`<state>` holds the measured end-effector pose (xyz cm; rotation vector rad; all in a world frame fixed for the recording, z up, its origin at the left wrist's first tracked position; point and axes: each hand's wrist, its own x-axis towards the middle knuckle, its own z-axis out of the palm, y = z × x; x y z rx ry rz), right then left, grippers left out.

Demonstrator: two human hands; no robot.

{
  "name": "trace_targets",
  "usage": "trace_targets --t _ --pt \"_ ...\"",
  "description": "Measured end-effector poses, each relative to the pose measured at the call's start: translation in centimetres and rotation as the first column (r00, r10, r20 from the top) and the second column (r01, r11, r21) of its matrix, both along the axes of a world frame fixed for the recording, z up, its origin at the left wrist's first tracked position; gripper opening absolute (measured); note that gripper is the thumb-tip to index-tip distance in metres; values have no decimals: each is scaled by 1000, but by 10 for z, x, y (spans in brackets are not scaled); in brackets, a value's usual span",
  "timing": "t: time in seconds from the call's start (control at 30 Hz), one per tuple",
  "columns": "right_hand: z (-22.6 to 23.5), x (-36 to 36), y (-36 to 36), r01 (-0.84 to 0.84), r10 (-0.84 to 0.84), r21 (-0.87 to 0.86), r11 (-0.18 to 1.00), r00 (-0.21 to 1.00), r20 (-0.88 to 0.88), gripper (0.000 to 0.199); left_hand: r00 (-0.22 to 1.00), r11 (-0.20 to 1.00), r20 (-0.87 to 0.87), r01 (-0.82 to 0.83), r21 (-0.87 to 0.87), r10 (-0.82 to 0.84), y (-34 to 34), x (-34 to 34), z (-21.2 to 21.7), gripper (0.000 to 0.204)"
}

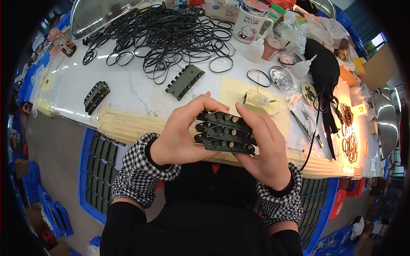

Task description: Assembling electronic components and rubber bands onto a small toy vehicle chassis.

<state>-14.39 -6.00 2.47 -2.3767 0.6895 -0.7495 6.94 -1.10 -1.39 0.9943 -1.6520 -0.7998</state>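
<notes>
Between both hands, above the table's near edge, is a stack of dark green model tank hulls (226,133). Rows of small round wheels face up on the stack, a few tan among the dark ones. My left hand (181,132) grips its left end, thumb below and fingers over the far side. The right end is held by my right hand (269,149), with fingers and thumb pressed on it. Farther off, a green hull part (185,81) lies flat on the table. Another dark green hull part (96,97) rests tilted at the left.
A big heap of black rubber bands (158,34) covers the far table. A white mug (248,26), pink cup (270,48) and metal dish (281,77) stand at the back right; tweezers (300,122) lie nearer. Blue trays (84,170) of green parts flank my lap.
</notes>
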Motion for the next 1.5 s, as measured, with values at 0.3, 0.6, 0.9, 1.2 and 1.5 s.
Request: trace_targets --t 0.3,0.6,0.9,1.2,1.5 --pt "-36 21 22 -288 -217 615 734 759 613 84 899 984 -429 -5 180 83 6 -29 30 87" --pt "-17 2 8 78 -86 38 996 942 325 102 954 968 161 -250 -32 252 10 -21 35 73" --pt "5 -13 -10 -154 154 -13 988 980 125 94 885 969 427 -96 -227 188 9 -21 39 106" --pt "-13 -14 -2 -224 -20 420 880 864 503 95 878 968 -476 159 194 -49 15 -12 2 75" --pt "4 -40 -39 139 -132 -16 990 964 232 73 971 991 -209 -102 91 119 0 -10 -6 61"
